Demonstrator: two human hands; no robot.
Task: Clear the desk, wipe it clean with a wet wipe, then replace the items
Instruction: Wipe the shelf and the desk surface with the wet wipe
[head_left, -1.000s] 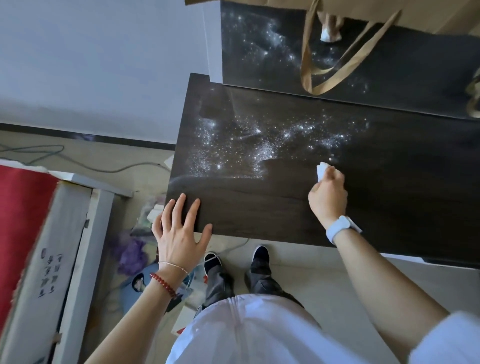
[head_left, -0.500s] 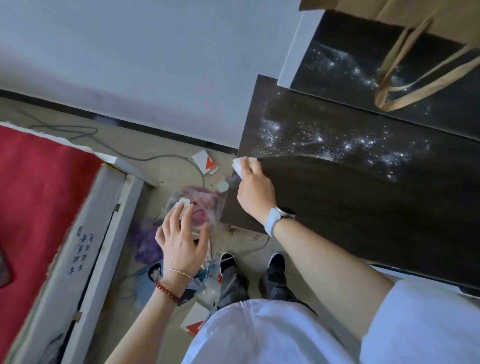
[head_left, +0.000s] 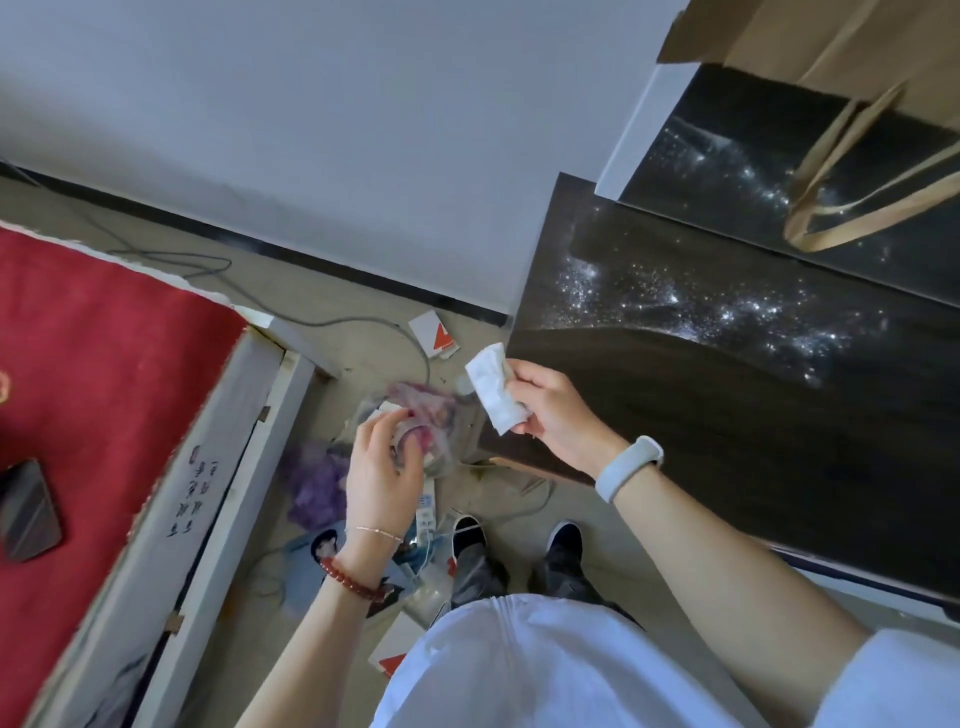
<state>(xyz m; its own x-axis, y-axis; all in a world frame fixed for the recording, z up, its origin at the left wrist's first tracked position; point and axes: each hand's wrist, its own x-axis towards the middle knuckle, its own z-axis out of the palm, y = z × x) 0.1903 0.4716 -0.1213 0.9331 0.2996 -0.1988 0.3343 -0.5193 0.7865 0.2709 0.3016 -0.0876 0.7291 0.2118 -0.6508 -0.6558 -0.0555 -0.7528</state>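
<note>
Now one crumpled wet wipe (head_left: 494, 391) is pinched in the right hand (head_left: 553, 415) beside the desk (head_left: 727, 415); below-left, the left hand (head_left: 382, 467) hangs open, empty.

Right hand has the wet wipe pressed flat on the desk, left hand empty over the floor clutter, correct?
Not quite. In the head view the right hand holds the wet wipe lifted off the desk, just past its left edge. The left hand is indeed empty over the floor clutter.
</note>
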